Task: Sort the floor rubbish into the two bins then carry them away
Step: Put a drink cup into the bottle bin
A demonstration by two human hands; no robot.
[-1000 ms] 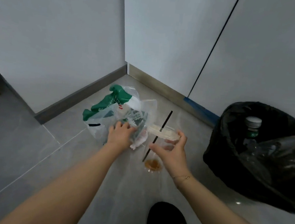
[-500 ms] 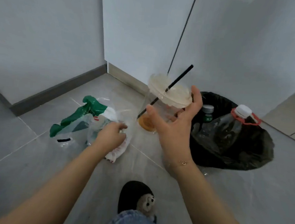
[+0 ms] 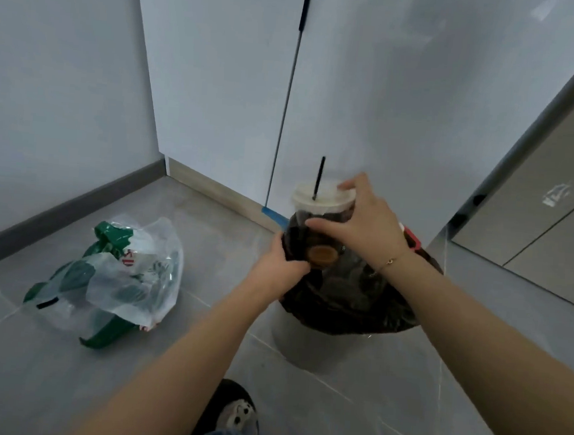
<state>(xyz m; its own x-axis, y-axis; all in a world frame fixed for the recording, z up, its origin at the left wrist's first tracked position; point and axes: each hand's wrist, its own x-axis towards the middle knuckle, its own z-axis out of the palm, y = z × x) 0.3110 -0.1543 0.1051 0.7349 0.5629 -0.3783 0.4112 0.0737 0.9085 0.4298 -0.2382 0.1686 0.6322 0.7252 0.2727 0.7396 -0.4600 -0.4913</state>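
The person stands over the black bin bag (image 3: 347, 301) with a clear plastic cup (image 3: 315, 233) held right above its mouth. The right hand (image 3: 364, 226) has its grip round the upper part of the cup, one finger resting on the white lid (image 3: 325, 194), through which a black straw (image 3: 319, 177) sticks up. The left hand (image 3: 281, 268) comes in from the near side of the bag with its fingers curled at the cup's base and the bag's rim; I cannot tell which of the two it actually holds. A brownish residue sits in the bottom of the cup.

As for progress, I'd say the sorting is well underway but not finished. The cup is not yet dropped into the bag, where a red-handled shape, probably a bottle, pokes out behind the right wrist. To the left of the black bag, well apart from it on the grey floor (image 3: 333, 392), lies a clear and green plastic bag (image 3: 126, 280) stuffed with rubbish. Carrying both away is still to come.

The green-and-clear bag carries a small red mark with a few characters, too small and crumpled to read. I can make out no brand on the cup.
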